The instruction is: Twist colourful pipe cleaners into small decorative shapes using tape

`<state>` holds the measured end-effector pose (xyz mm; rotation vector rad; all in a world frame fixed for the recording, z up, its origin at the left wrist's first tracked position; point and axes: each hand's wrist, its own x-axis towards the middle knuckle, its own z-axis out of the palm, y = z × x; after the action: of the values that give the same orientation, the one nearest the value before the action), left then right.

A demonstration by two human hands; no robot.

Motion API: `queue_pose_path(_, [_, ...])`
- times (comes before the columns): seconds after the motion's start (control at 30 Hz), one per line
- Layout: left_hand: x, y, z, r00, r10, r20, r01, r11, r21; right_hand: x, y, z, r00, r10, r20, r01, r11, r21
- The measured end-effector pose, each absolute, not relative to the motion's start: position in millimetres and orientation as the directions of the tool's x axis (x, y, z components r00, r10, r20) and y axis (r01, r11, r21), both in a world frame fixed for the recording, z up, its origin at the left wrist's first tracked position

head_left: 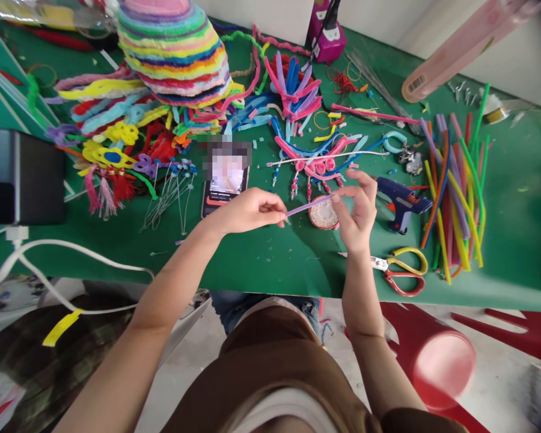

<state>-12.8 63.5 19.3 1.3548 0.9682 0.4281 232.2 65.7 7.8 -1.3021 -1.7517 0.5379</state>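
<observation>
A short purple pipe cleaner (307,207) is stretched between my two hands above the green table. My left hand (256,210) pinches its left end between thumb and fingertips. At the other end, my right hand (355,210) grips it between thumb and index finger, the remaining fingers curled loosely. Below the pipe cleaner lies a small round dish of white beads (323,215). Behind my hands rests a pink and blue pipe-cleaner piece with beaded strands (322,163). A phone (226,180) with a lit screen lies just behind my left hand.
Scissors (403,269) and a blue glue gun (402,203) lie right of my right hand, beside a bundle of coloured pipe cleaners (460,198). A striped fuzzy piece (175,54) stands at back left. A black box (24,177) with a white cable (85,248) sits at left.
</observation>
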Motion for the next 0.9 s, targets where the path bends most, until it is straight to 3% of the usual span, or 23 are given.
queue_pose_path(0.1, [-4.7,61.9,17.9,0.602,0.731,-0.320,0.219,0.234,0.947,223.2,64.2,7.7,-0.219,0.899,0.380,0.585,0.433,-0.686])
queue_pose_path(0.2, [7.0,59.2,14.1,0.535,0.806,-0.254,0.204,0.169,0.964,214.9,62.3,7.5,-0.360,0.866,0.347,0.601,0.500,-0.624])
queue_pose_path(0.33, [13.0,56.4,10.2,0.428,0.858,-0.284,0.267,0.181,0.947,219.4,61.3,17.6,-0.340,0.924,0.178,0.720,0.377,-0.583])
queue_pose_path(0.47, [10.7,55.4,9.2,0.421,0.852,-0.313,0.232,0.232,0.945,234.6,64.1,31.8,-0.356,0.933,-0.054,0.894,0.323,-0.309])
queue_pose_path(0.57, [9.9,55.5,10.2,0.432,0.835,-0.341,0.244,0.255,0.936,241.0,68.6,33.1,-0.415,0.895,-0.164,0.903,0.383,-0.193])
queue_pose_path(0.9, [10.8,55.5,14.7,0.426,0.846,-0.322,0.276,0.217,0.936,228.1,84.0,38.4,-0.535,0.783,-0.319,0.837,0.543,-0.072])
